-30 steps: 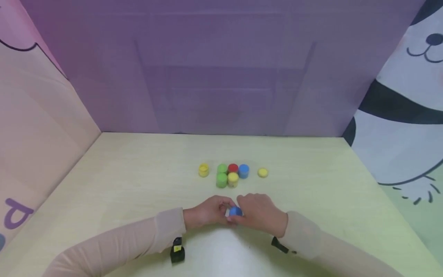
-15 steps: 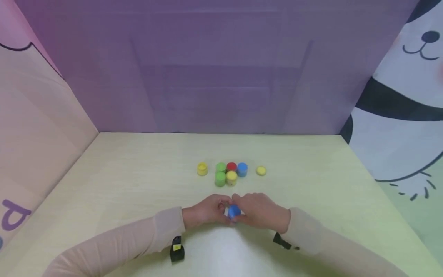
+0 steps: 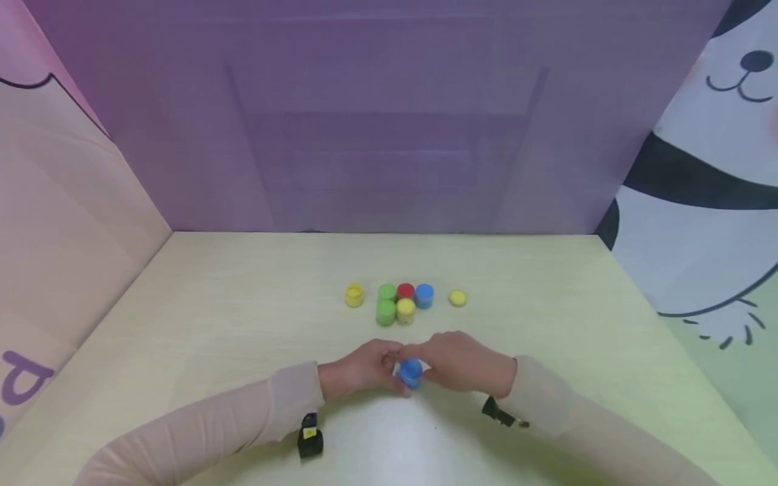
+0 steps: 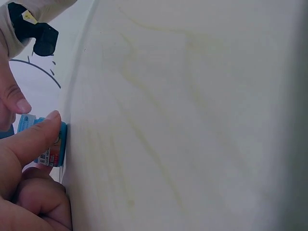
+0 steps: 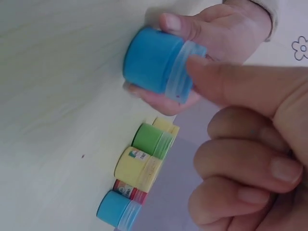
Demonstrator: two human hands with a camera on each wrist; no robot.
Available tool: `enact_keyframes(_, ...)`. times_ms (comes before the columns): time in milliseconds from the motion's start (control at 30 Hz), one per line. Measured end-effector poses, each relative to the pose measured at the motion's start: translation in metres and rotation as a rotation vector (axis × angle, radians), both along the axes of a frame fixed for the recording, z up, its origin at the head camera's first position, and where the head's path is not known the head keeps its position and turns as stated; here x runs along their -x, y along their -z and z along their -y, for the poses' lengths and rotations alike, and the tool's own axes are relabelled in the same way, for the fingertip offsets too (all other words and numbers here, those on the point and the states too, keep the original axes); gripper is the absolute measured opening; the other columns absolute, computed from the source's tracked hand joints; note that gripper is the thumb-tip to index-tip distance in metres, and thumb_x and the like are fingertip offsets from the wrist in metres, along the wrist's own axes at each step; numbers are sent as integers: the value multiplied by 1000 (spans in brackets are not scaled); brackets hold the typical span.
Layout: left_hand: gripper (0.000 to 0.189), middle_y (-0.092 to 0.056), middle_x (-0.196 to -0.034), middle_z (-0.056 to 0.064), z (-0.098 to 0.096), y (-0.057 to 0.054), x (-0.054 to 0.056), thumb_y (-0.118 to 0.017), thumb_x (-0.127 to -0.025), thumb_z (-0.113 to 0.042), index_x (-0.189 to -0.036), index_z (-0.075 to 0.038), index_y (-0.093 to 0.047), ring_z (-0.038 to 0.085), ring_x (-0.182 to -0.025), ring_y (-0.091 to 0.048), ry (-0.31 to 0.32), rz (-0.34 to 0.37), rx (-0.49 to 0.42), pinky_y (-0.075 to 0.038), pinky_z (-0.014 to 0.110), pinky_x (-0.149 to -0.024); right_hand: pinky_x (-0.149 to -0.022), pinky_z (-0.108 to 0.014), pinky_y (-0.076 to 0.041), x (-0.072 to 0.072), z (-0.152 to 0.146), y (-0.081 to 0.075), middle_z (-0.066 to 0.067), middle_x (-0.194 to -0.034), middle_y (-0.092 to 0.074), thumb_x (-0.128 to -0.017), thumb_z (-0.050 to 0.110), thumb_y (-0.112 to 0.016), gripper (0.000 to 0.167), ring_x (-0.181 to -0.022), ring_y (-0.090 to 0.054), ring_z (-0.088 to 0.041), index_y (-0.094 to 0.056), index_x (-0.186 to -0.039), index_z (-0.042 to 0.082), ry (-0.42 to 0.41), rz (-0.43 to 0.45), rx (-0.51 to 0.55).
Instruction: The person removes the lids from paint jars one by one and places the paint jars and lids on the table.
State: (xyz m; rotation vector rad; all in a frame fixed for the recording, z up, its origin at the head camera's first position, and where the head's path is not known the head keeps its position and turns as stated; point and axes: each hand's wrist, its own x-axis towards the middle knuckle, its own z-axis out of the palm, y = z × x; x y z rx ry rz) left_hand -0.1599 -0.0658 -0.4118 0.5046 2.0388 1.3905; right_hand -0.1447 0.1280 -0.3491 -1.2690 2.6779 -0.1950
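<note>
blue jar (image 3: 410, 374), midway between the table's (image 3: 243, 290) side edges, well short of its far edge. left hand (image 3: 367, 368) pinches the body; right hand (image 3: 464, 361), lower fingers curled, meets the rim (image 5: 177, 72), grip unclear. best steadied firmly, rim worked evenly.

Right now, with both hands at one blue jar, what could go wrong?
The held blue jar might twist or slip, since the left hand pinches it while the right hand is at its rim. If it shot forward, it could knock the nearer green jar or the yellow jar beside it.
</note>
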Motion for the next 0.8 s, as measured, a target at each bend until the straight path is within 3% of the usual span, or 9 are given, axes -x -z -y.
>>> enact_keyframes(67, 38, -56, -79, -4, 0, 0, 0, -79, -74, -10, -110, -16, -67, 13, -76, -44, 2, -11, 11, -35, 25, -69, -58, -19, -42, -1, 1, 1, 2, -84, -68, -82, 21, -73, 39, -63, -53, -6, -59, -118, 15, 16, 10, 24)
enact_keyframes(200, 32, -41, -66, -2, -1, 0, 0, -79, -74, -10, -104, -14, -67, 14, -66, -38, -24, -25, 57, -31, 24, -60, -48, -17, -32, -3, 6, 6, 5, -65, -55, -82, 39, -70, 33, -53, -42, -4, -58, -98, 12, 105, -11, 51)
enact_keyframes(300, 27, -43, -65, -2, -1, 1, 0, -77, -75, -8, -100, -12, -67, 13, -65, -39, -30, -33, 63, -33, 24, -60, -43, -19, -25, -6, 11, 9, 7, -56, -39, -82, 50, -66, 40, -48, -31, -6, -52, -85, 13, 203, -15, 24)
enact_keyframes(500, 23, -47, -68, -2, -1, 1, 1, -74, -77, -3, -97, -9, -67, 12, -65, -40, -15, -37, 22, -35, 22, -60, -46, -23, -26, -8, 22, 8, 2, -56, -39, -80, 58, -64, 47, -49, -36, -12, -52, -76, 12, 372, 65, -53)
enact_keyframes(667, 23, -44, -64, -3, -2, 2, 2, -77, -75, -6, -96, -11, -67, 12, -63, -40, -28, -29, 45, -33, 22, -59, -48, -24, -32, -7, 25, 7, 1, -58, -44, -81, 53, -66, 44, -52, -40, -13, -54, -79, 11, 402, 95, -91)
enact_keyframes(800, 24, -41, -64, -2, -2, 3, 2, -77, -76, -6, -97, -10, -66, 13, -65, -39, -23, -34, 52, -32, 22, -60, -50, -24, -36, -5, 22, 4, 2, -62, -48, -82, 45, -69, 37, -56, -43, -12, -54, -86, 12, 347, 115, -84)
